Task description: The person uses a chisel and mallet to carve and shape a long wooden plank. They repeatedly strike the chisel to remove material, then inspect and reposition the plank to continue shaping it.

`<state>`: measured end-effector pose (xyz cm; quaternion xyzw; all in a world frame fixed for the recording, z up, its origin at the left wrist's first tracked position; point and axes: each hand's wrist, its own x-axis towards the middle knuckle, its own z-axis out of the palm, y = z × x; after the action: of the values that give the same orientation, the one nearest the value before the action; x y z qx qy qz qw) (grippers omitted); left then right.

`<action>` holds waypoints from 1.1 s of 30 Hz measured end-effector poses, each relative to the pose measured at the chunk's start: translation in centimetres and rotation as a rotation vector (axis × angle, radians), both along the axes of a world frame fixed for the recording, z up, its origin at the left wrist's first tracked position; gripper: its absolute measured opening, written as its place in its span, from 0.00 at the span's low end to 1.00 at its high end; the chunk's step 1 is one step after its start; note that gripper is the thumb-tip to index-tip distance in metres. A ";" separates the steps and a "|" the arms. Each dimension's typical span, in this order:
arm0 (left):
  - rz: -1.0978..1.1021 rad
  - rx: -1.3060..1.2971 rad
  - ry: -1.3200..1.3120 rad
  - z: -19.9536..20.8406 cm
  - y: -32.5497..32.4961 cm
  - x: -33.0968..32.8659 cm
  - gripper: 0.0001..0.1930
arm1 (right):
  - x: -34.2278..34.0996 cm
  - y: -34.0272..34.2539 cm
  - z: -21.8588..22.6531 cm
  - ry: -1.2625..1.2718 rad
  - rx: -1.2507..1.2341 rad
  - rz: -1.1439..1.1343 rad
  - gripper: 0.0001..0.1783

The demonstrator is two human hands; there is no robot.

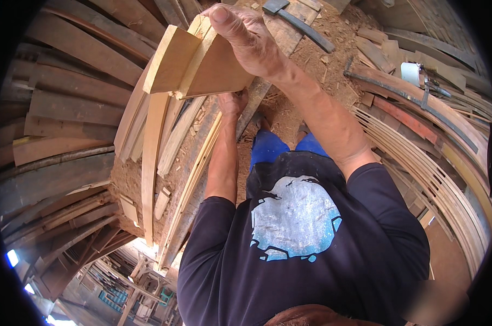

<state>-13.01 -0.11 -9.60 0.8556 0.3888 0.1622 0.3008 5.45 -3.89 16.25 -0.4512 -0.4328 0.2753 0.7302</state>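
A pale wooden piece with a stepped end is held up near the top of the view. My right hand grips its upper right side, thumb lying along the upper edge; the other fingers are largely hidden. Lower down, my left hand is closed at the piece's underside, its fingers partly covered by the wood. A hammer with a dark handle rests on a board just beyond my right hand.
Long planks lean in rows on the left. Narrow strips stand by my left forearm. To the right are stacked slats, a long bar clamp and a pale cylindrical container. Sawdust and chips cover the ground.
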 end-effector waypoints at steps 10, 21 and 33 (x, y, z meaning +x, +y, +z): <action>0.024 0.030 0.063 0.0 -0.3 -0.1 0.13 | 4.3 -3.2 -16.6 -0.916 -1.049 0.043 0.38; -0.053 0.055 0.021 0.0 -0.1 -0.4 0.11 | 2.4 -2.0 -29.3 -0.933 -0.718 0.195 0.31; -0.057 0.073 0.050 1.1 0.0 0.5 0.10 | 3.1 -1.9 -28.7 -0.895 -0.677 0.193 0.31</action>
<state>-12.47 -0.06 -8.52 0.8806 0.3655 0.1461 0.2639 8.59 -5.78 -12.45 -0.6911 -0.6269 0.2463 0.2621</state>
